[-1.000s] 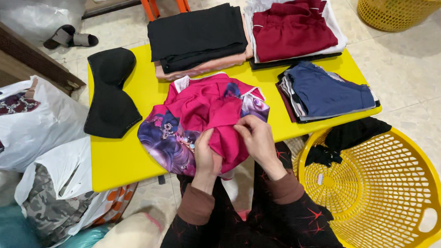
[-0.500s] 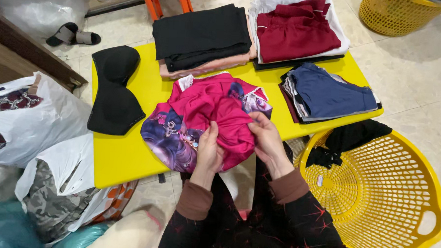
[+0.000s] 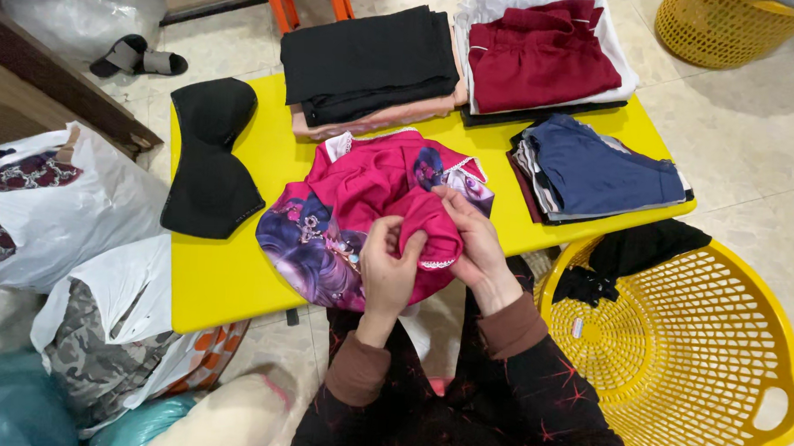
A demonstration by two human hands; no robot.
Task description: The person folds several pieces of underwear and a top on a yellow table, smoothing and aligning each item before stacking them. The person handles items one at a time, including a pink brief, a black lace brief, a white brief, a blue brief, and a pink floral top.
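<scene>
Both grips pinch one bunched pink fold: left hand [image 3: 388, 265] and right hand [image 3: 471, 243] closed on the bright pink printed fabric garment [image 3: 362, 215] at the yellow bench's [image 3: 228, 274] near edge. To fold well, I'd judge, keep both pinches level and pull the cloth smooth.

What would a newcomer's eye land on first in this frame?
The bright yellow table at centre, where the left hand and right hand pinch a pink printed garment at its near edge. Folded stacks line the far edge, and a yellow basket sits on the floor at right.
</scene>
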